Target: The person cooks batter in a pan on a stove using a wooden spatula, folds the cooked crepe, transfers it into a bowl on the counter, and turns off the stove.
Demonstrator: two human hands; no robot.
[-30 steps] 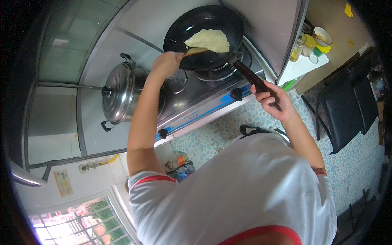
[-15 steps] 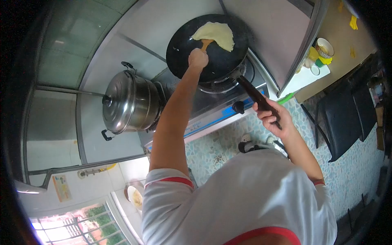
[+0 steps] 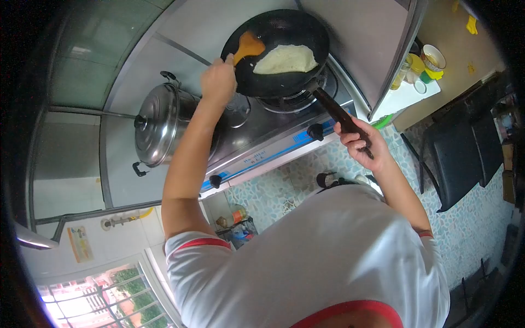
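Observation:
My left hand (image 3: 219, 82) is closed around an orange-brown spatula (image 3: 250, 46), whose blade is raised over the left side of a black wok (image 3: 279, 27). Beside the blade, apart from it, a pale yellow pancake (image 3: 287, 60) lies in the wok, apparently folded over, with one long, fairly straight edge. My right hand (image 3: 363, 141) grips the wok's dark handle (image 3: 334, 109), fingers wrapped round it. The wok sits over a burner of the gas stove (image 3: 262, 134).
A lidded steel pot (image 3: 158, 126) stands on the left of the stove. Stove knobs (image 3: 315, 132) face me. At the right, a white counter (image 3: 407, 101) bears a bowl (image 3: 433, 57) and jars. A black chair (image 3: 456, 156) stands on the tiled floor.
My left hand has drawn the spatula leftward, away from the pancake. The pancake, earlier wider and resting against the spatula, now lies in a half-round shape. My right hand keeps its grip.

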